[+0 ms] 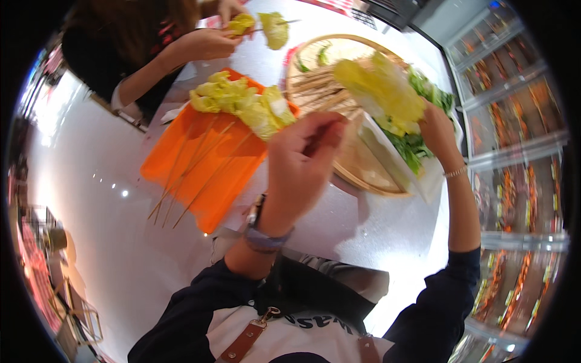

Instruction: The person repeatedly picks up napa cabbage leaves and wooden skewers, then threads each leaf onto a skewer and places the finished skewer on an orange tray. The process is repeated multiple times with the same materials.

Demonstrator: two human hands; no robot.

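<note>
Gripping 1 yellow-green napa cabbage leaf (387, 91) over the round bamboo tray (363, 162), your right hand (437, 128) has its fingers clamped on the leaf's edge, near the green leaves (411, 150). Your left hand (301, 166) hangs near the orange tray (221, 199), fingers curled toward the thumb; cannot tell whether they pinch anything. On the orange tray, bamboo skewers (212, 181) lie with bunched yellow leaves (242, 106) at their far ends.

Counted around one orange tray (233, 168) — at least four thin skewers (213, 179) across it; to its right, the wearer's one left hand (302, 164), one round tray (363, 163) and, farther off, one right hand (437, 126) with one large leaf (384, 91) — beyond it, one co-worker (130, 45), two hands (212, 45), two leaves (274, 31).
</note>
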